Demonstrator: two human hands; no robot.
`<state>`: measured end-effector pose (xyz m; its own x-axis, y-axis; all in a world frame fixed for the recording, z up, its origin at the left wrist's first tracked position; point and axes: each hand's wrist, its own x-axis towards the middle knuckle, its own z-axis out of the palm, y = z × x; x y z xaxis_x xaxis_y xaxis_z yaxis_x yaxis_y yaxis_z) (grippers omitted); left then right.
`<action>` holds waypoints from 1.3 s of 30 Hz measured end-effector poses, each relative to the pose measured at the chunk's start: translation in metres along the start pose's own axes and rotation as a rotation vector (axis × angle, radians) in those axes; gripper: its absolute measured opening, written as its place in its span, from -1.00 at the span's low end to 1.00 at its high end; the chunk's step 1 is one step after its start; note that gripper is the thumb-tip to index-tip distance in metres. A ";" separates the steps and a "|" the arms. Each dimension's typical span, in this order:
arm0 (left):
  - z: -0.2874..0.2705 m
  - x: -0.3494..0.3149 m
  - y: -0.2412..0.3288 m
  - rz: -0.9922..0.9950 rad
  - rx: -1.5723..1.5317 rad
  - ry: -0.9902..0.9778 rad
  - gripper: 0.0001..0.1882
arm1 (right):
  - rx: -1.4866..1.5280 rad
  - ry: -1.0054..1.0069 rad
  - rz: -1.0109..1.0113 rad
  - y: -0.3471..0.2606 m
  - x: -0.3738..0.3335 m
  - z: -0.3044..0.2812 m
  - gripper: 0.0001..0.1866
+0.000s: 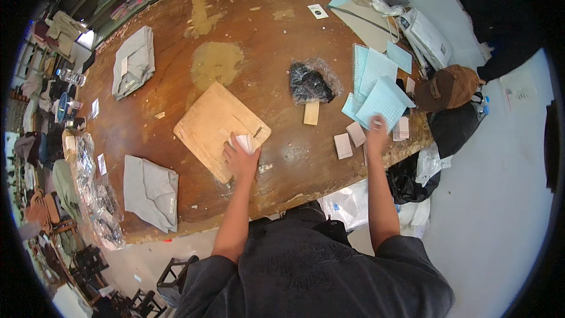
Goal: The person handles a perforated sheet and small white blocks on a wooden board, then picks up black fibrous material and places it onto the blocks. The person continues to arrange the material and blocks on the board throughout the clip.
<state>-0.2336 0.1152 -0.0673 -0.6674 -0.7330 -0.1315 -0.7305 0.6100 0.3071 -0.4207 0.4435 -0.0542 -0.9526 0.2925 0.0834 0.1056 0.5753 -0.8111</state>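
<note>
My left hand [240, 160] rests at the near right corner of a square wooden board [206, 121]. Its fingers and thumb are closed around a small pale card or tag [247, 142], possibly a thin stack. Farther right, my right hand [376, 134] is at the near edge of light blue gridded sheets [382, 103]. Its fingertips are blurred, and whether they grip a sheet is unclear. Just left of that hand lie two small stacks of pale pink tags [343, 146]. Another tag stack [401, 129] sits to its right.
Folded grey garments [133, 62] [150, 193] lie along the table's left side. Beyond the tags are a crumpled clear bag with black contents [312, 81] and a small wooden block [311, 113]. A brown cap [450, 88] sits at the right edge, near a white wall [500, 159].
</note>
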 end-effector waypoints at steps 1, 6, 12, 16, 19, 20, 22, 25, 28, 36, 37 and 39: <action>0.003 -0.001 0.003 0.016 0.031 0.010 0.02 | 0.088 -0.230 -0.015 0.003 0.001 0.023 -0.63; 0.014 0.001 0.002 0.069 0.048 0.037 -0.07 | -0.176 -0.472 -0.159 -0.020 0.048 0.122 -0.65; 0.011 0.007 0.001 0.082 0.106 -0.050 -0.08 | 0.083 -0.413 -0.345 -0.039 0.052 0.168 -0.67; 0.007 0.015 -0.002 0.013 0.004 -0.078 -0.07 | -0.155 -0.551 -0.508 -0.045 0.064 0.159 -0.68; 0.011 0.017 -0.013 -0.063 -0.090 -0.046 -0.07 | -0.115 -0.446 -0.475 -0.045 0.050 0.133 -0.70; 0.014 0.017 -0.019 -0.067 -0.119 -0.038 -0.08 | -0.073 -0.450 -0.447 -0.045 0.040 0.124 -0.72; 0.020 0.019 -0.030 -0.076 -0.183 -0.037 -0.16 | 0.133 -0.538 -0.204 -0.046 0.020 0.108 -0.76; 0.025 0.019 -0.045 -0.073 -0.260 -0.072 -0.29 | 0.547 -0.647 0.193 -0.050 -0.024 0.099 -0.78; 0.024 0.018 -0.049 -0.047 -0.298 -0.101 -0.30 | 0.460 -0.500 0.101 -0.057 -0.070 0.094 -0.74; -0.008 0.007 -0.085 0.081 -0.334 -0.227 -0.24 | -0.089 -0.703 -0.520 -0.053 -0.217 0.085 -0.63; -0.013 0.003 -0.093 0.070 -0.327 -0.240 -0.23 | -0.136 -0.732 -0.488 -0.052 -0.230 0.085 -0.60; -0.018 -0.001 -0.106 0.094 -0.343 -0.179 -0.20 | -0.212 -0.746 -0.456 -0.051 -0.243 0.085 -0.55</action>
<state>-0.1526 0.0453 -0.0826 -0.7660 -0.5959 -0.2411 -0.5943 0.5135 0.6190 -0.2193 0.2784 -0.0827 -0.8446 -0.5283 -0.0867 -0.3477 0.6644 -0.6615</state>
